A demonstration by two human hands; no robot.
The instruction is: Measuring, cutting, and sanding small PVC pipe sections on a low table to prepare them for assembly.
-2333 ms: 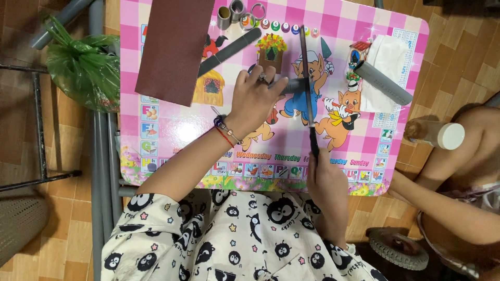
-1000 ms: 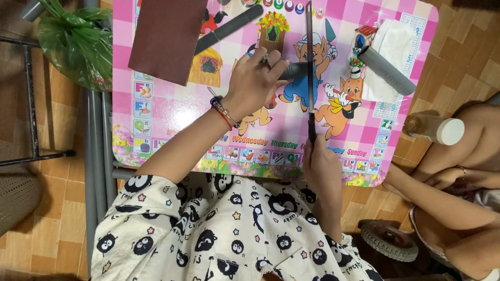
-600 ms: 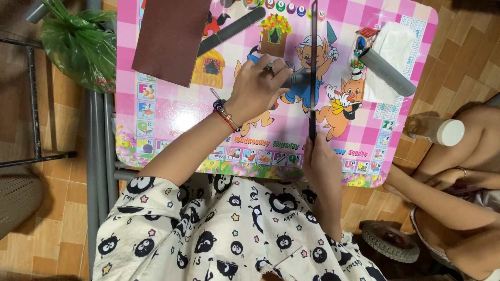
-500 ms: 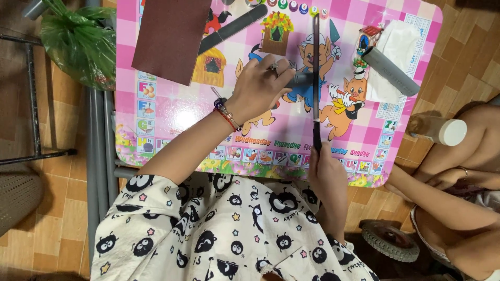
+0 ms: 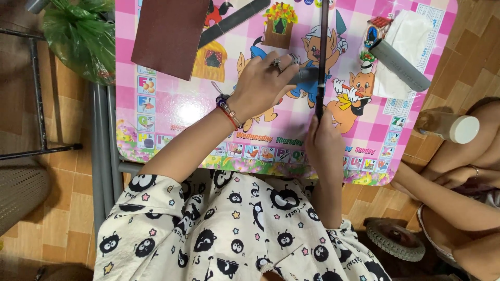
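Observation:
A long thin dark rod lies lengthwise over the pink picture-printed table. My right hand grips its near end at the table's front. My left hand, with a ring and a beaded bracelet, presses a small grey piece against the rod's left side near its middle. Both forearms reach out from a white shirt with black cartoon prints.
A brown sandpaper sheet and a grey flat strip lie at the table's far left. A grey bar rests on white cloth at far right. Another person's arm, a white-capped bottle, a small wheel and a green bag surround the table.
My left hand with the grey piece has shifted slightly back and forth along the rod. My right hand has kept its grip on the near end. The view has drifted a little.

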